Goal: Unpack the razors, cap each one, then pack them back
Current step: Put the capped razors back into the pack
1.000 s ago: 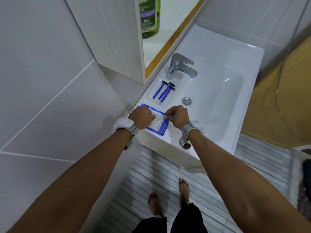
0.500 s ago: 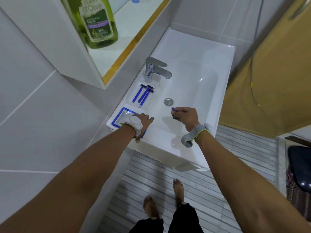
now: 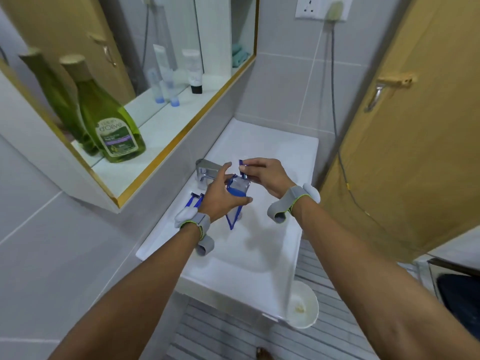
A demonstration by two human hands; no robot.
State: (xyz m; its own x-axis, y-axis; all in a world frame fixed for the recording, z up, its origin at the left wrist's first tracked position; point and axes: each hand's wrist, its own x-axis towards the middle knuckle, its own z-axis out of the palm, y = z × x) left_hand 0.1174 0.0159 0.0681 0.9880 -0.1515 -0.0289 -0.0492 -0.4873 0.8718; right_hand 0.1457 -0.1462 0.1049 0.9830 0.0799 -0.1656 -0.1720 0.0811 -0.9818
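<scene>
My left hand (image 3: 225, 198) holds the clear razor packet with blue edges (image 3: 237, 193) up above the white sink (image 3: 262, 245); the packet hangs down from my fingers. My right hand (image 3: 265, 176) pinches a blue razor (image 3: 242, 169) by its handle, head up, right at the packet's top. Other blue razors (image 3: 194, 201) lie on the sink's left ledge beside the tap, partly hidden by my left hand.
A chrome tap (image 3: 206, 169) stands just behind my hands. A shelf recess on the left holds a green bottle (image 3: 110, 126) and small tubes. A wooden door (image 3: 405, 126) is at the right. A white bowl (image 3: 305, 307) sits under the sink's right corner.
My left hand has lifted the packet off the sink ledge. My right hand has brought the razor over to the packet's top. My view has tilted upward.
</scene>
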